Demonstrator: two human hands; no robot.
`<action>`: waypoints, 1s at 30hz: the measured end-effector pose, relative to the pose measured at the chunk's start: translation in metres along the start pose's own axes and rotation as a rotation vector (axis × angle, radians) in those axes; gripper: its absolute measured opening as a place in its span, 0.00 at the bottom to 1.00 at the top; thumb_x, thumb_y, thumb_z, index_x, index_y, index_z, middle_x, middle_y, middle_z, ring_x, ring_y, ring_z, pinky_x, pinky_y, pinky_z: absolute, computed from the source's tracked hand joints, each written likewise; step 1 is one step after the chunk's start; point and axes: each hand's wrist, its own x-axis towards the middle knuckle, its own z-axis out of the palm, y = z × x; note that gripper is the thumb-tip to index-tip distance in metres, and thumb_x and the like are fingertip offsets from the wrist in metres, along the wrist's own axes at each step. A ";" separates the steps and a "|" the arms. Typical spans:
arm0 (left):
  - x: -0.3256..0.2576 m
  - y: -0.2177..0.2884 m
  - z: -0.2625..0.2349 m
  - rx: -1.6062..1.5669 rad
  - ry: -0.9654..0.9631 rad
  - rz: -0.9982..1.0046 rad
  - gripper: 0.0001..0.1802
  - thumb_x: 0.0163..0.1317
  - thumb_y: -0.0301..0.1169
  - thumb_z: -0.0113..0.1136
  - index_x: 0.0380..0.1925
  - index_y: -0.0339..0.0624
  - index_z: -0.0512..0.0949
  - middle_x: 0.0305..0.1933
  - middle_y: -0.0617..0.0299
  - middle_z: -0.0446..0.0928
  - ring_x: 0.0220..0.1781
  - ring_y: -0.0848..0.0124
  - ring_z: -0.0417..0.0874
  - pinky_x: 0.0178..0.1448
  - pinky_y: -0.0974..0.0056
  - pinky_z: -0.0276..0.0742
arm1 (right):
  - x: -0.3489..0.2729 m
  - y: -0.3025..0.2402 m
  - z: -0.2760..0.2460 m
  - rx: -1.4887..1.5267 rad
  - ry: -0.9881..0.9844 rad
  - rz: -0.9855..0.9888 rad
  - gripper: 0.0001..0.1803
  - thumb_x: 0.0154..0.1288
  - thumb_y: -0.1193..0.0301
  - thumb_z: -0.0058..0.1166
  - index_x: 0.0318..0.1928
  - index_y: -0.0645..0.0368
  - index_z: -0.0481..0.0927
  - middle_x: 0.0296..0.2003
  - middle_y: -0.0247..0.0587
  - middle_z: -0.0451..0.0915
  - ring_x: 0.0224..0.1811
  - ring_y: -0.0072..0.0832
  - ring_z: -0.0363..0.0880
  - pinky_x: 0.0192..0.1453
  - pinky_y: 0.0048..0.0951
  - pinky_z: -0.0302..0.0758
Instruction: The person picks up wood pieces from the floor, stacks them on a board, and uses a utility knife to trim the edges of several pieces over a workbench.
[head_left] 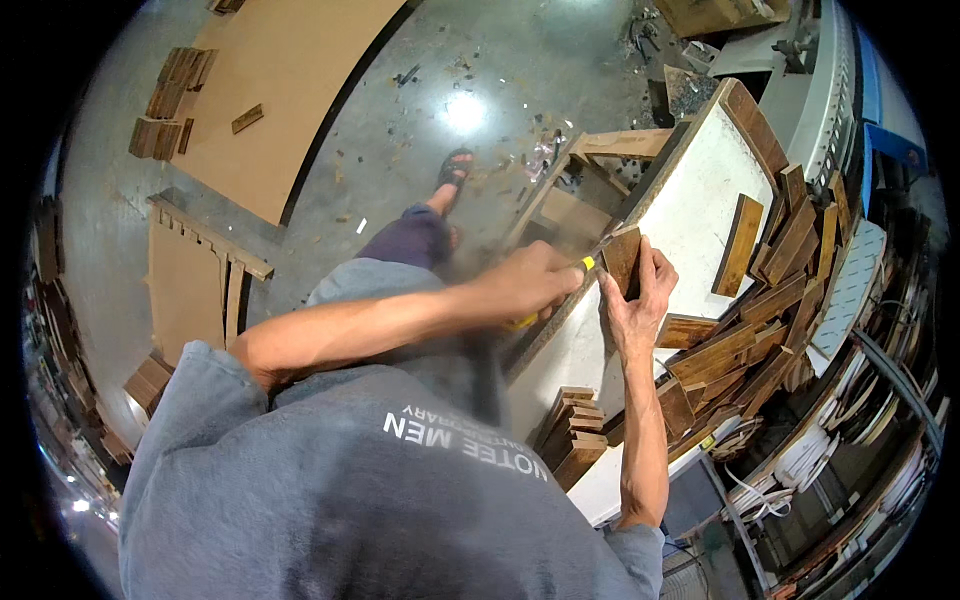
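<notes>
My left hand (pixel 528 282) is closed around a slim yellow-handled hand tool (pixel 587 263). The tool's yellow end meets the near edge of a short brown wood piece (pixel 621 258); its working tip is too small to make out. With thumb and fingers, my right hand (pixel 642 300) pinches that wood piece at the edge of a white-topped worktable (pixel 700 165). Motion slightly blurs my left forearm. Close to my right hand, a dark wood strip (pixel 738 245) lies on the white top, and another wood block (pixel 686 331) is beside my right wrist.
A loose heap of brown wood strips (pixel 775 310) covers the table's right side. Stacked strips (pixel 575 425) stand at the near edge. To the left lies a large tan board (pixel 270 90) with small wood stacks (pixel 180 80). Scraps litter the grey floor (pixel 400 130). Coiled white strips (pixel 800 460) sit lower right.
</notes>
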 end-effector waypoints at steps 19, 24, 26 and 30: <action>0.036 0.014 -0.043 0.544 0.249 0.185 0.25 0.67 0.43 0.54 0.52 0.32 0.82 0.26 0.57 0.77 0.31 0.71 0.75 0.38 0.57 0.73 | -0.021 -0.034 -0.076 -0.011 -0.012 0.124 0.42 0.51 0.65 0.72 0.69 0.53 0.73 0.57 0.52 0.73 0.60 0.43 0.74 0.64 0.42 0.77; 0.040 0.049 0.029 0.778 0.024 0.445 0.25 0.67 0.42 0.54 0.52 0.29 0.79 0.26 0.54 0.73 0.30 0.63 0.76 0.39 0.53 0.74 | -0.132 -0.100 -0.160 -0.009 0.114 0.270 0.42 0.47 0.65 0.73 0.67 0.55 0.76 0.53 0.52 0.78 0.56 0.41 0.78 0.61 0.41 0.78; 0.050 0.035 0.054 0.907 -0.015 0.574 0.23 0.67 0.39 0.54 0.50 0.27 0.78 0.31 0.49 0.75 0.33 0.57 0.78 0.42 0.51 0.77 | -0.183 -0.118 -0.157 -0.008 0.109 0.369 0.43 0.47 0.64 0.74 0.67 0.54 0.76 0.52 0.51 0.77 0.56 0.42 0.78 0.62 0.40 0.78; 0.064 0.005 0.097 1.076 -0.086 0.635 0.18 0.64 0.32 0.58 0.47 0.26 0.77 0.42 0.35 0.76 0.44 0.44 0.81 0.51 0.47 0.78 | -0.257 -0.129 -0.122 -0.058 0.134 0.541 0.45 0.46 0.69 0.74 0.69 0.57 0.73 0.54 0.50 0.74 0.58 0.41 0.75 0.63 0.39 0.76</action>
